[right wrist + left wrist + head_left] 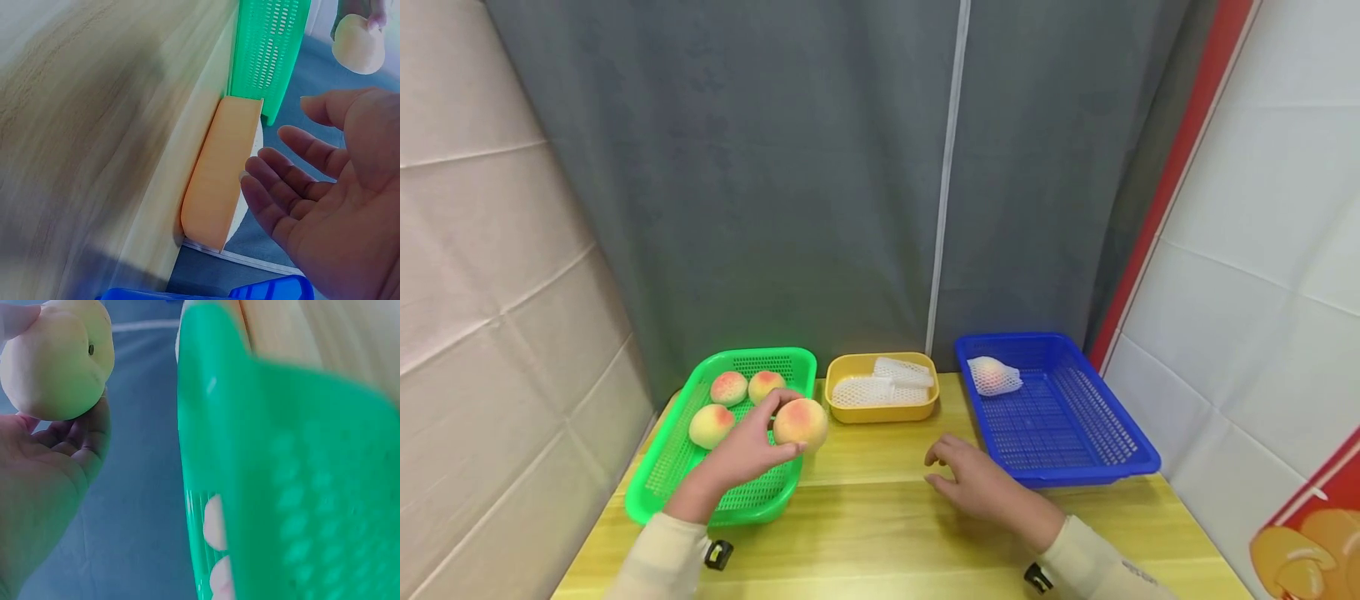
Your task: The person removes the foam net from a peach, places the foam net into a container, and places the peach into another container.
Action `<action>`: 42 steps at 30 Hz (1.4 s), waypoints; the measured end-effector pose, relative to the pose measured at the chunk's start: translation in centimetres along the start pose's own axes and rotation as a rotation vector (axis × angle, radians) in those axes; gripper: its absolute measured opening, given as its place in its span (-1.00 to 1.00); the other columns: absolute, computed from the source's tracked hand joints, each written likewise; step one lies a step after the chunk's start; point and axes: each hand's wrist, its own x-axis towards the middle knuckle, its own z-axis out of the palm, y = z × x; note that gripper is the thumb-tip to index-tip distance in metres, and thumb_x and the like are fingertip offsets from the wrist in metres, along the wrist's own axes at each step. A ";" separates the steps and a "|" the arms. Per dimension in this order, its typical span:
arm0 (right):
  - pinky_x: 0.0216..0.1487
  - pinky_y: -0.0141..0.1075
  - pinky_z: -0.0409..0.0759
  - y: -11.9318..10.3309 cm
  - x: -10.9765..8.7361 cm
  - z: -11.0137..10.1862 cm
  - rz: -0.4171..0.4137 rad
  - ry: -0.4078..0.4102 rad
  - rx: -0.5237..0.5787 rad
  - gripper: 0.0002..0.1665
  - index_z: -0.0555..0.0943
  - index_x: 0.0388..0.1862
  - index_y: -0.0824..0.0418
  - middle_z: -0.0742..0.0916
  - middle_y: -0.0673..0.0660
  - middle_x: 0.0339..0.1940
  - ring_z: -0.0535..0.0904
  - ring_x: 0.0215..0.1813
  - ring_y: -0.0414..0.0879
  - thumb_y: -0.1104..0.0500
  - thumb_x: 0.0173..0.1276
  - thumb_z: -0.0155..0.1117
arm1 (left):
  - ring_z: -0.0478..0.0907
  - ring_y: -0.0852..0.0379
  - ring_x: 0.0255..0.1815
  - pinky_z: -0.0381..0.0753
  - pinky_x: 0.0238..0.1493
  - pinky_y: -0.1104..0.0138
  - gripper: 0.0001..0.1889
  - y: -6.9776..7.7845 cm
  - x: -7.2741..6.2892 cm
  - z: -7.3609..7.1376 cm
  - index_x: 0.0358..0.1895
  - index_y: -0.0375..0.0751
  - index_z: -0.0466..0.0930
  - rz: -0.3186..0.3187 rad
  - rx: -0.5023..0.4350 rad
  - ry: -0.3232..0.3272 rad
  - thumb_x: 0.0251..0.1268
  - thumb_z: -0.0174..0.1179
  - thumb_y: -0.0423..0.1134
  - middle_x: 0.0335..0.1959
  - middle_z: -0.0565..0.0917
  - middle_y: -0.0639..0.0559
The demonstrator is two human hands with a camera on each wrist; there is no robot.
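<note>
In the head view my left hand [749,446] grips a yellow peach [801,424] with a red blush, held up over the right side of the green basket [638,492]. The left wrist view shows the thumb on one side of this peach [59,362] and fingers on the other. Several more peaches lie in the green basket, one of them a pale yellow peach [711,426]. My right hand [981,483] hovers above the table left of the blue basket, holding nothing; its fingers are loosely bent and spread in the right wrist view.
A small yellow tray [880,414] holds several white foam net sleeves [861,390] at the middle back. On the right stands a blue basket [1045,479] with one netted peach [992,377] in its far left corner. A grey curtain [737,183] hangs behind the wooden table [865,533].
</note>
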 end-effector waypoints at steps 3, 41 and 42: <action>0.10 -0.07 0.75 0.2 -0.1 0.2 0.004 -0.011 0.008 -0.84 0.71 0.04 0.13 0.71 0.00 -0.01 0.70 0.06 0.00 0.11 0.61 0.44 | 0.64 -0.01 0.18 0.71 0.08 0.14 -0.34 -0.9 0.3 -1.4 0.45 0.01 0.41 -0.020 0.022 0.010 0.39 0.53 -0.16 0.30 0.61 0.01; 0.07 -0.14 0.75 0.2 -0.7 0.7 -0.023 -0.064 0.037 -0.86 0.71 0.02 0.17 0.73 0.02 -0.03 0.74 0.02 0.08 0.14 0.62 0.42 | 0.40 -0.09 -0.15 0.42 -0.14 0.16 -0.48 -8.2 5.7 -4.8 0.01 -0.38 0.25 -0.358 0.201 -0.016 0.25 0.39 -0.22 -0.12 0.38 -0.14; 0.06 -0.14 0.75 0.2 -0.7 0.7 -0.025 -0.064 0.037 -0.87 0.71 0.02 0.16 0.73 0.02 -0.03 0.74 0.02 0.07 0.14 0.62 0.42 | 0.40 -0.09 -0.16 0.41 -0.15 0.15 -0.49 -8.2 5.6 -4.8 0.01 -0.39 0.25 -0.356 0.202 -0.022 0.24 0.38 -0.23 -0.12 0.38 -0.14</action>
